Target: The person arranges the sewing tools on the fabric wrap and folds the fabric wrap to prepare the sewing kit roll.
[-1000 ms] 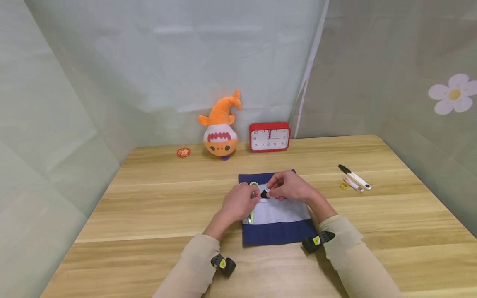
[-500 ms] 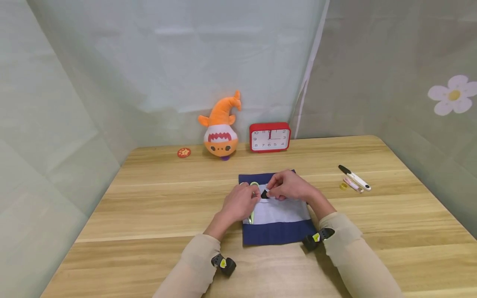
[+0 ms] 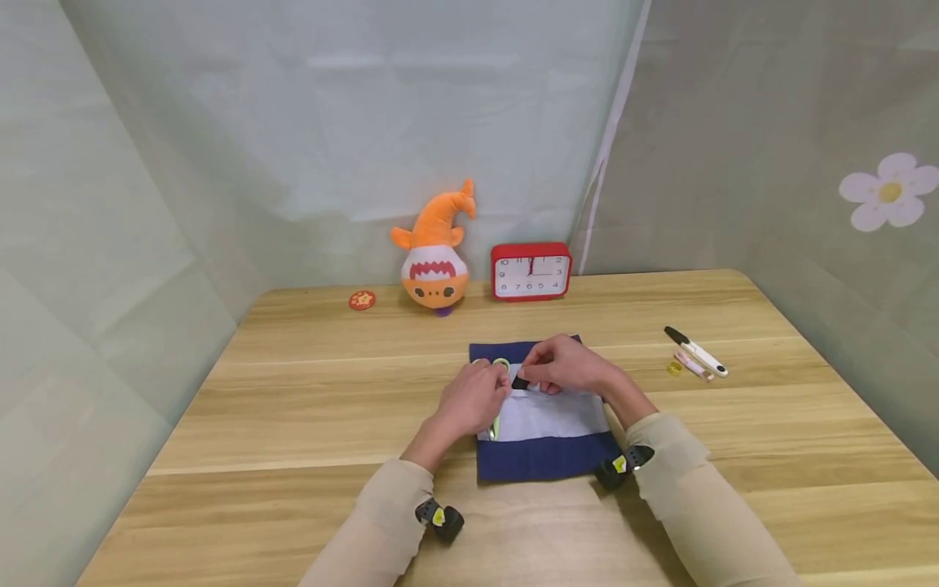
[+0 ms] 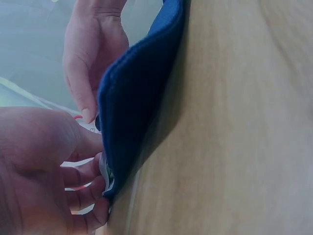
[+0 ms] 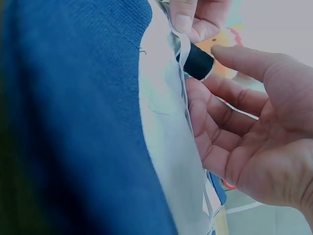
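A navy fabric pouch (image 3: 546,461) with a pale inner pocket (image 3: 553,416) lies opened out on the table. At the pocket's mouth, my left hand (image 3: 475,398) pinches the cloth edge, beside green-handled scissors (image 3: 495,428) tucked in the left part. My right hand (image 3: 568,367) holds a small spool of black thread (image 5: 199,62), partly inside the pocket. In the right wrist view its thumb is at the spool's outer end and the other fingers lie along the pocket edge. The spool's lower part is hidden by the cloth.
To the right lie a black-and-white pen-like tool (image 3: 697,352), a small pink-and-white item (image 3: 693,365) and a yellow ring-shaped item (image 3: 674,369). An orange plush shark (image 3: 434,253), a red clock (image 3: 531,273) and a red round disc (image 3: 362,300) sit along the back.
The black spool has sunk slightly deeper at the pocket's mouth, and my right thumb and fingers have shifted a little left over its end. My left hand stays nearly still.
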The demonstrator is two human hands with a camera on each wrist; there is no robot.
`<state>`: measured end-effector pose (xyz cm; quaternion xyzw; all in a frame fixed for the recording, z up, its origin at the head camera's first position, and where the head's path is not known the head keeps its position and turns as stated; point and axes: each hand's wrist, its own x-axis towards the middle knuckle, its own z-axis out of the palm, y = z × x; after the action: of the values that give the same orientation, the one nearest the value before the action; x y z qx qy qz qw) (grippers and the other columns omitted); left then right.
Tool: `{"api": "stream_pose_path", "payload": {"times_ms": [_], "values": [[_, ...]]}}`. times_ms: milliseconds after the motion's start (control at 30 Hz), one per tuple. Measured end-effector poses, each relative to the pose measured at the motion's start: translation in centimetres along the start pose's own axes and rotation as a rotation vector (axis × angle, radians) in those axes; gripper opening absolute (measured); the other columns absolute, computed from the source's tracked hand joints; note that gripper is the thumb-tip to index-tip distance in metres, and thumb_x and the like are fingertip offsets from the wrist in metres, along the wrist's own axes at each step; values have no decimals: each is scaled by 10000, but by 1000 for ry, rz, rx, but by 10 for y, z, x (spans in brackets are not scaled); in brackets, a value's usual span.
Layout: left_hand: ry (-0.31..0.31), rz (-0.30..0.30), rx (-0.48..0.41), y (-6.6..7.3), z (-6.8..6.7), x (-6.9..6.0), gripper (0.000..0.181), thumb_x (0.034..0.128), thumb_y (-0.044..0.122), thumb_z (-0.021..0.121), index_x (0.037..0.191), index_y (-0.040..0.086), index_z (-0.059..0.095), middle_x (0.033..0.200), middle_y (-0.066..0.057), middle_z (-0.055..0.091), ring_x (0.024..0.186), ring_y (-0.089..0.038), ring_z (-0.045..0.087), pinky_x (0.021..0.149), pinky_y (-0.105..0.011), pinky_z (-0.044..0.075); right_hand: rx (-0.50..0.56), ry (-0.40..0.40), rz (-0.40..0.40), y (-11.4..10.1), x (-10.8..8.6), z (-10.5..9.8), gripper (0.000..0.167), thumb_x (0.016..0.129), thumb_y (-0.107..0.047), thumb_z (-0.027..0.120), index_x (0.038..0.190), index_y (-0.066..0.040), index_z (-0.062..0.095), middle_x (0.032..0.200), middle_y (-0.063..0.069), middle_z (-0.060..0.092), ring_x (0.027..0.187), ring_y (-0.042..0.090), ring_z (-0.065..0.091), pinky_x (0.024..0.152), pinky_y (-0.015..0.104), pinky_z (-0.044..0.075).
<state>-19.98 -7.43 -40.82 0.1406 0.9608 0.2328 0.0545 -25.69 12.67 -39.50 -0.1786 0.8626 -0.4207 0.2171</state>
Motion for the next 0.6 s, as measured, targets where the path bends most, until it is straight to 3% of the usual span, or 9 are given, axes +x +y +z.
{"api": "stream_pose_path", "payload": {"times_ms": [600], "values": [[-1, 33, 16, 0, -1, -1, 129, 1085, 188, 567, 1010, 133, 656, 1030, -46, 610, 1015, -239, 564, 883, -392, 512, -86, -17, -21, -5, 2, 4, 156, 1037, -187, 663, 1033, -66, 762, 788, 21, 640, 644, 139, 574, 606, 264, 475]]}}
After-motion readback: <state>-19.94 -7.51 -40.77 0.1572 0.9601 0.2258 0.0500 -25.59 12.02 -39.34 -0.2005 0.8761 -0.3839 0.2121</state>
